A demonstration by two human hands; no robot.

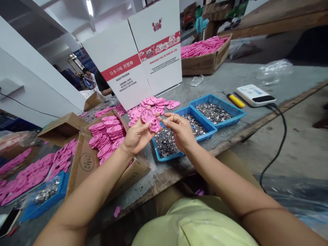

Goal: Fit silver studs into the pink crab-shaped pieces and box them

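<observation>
My left hand [136,139] grips a pink moulded plastic piece [149,119] with round recesses, tilted toward me. Close to the piece's right edge is my right hand [182,132], thumb and fingertips pinched together; whatever they hold is too small to make out. Below the right hand stands a blue divided tray [167,158] with small shiny metal parts [164,143]. To the left, an open cardboard box [85,160] holds stacked pink pieces [107,133]. More loose pink pieces [153,104] lie in a pile behind my hands.
A tall white printed carton panel [160,75] stands behind the pile. A second blue tray [230,122], a yellow-handled screwdriver [236,101] and a white scale [255,95] with a black cable are at the right. Another box [205,66] sits farther back. A person [89,77] is in the background.
</observation>
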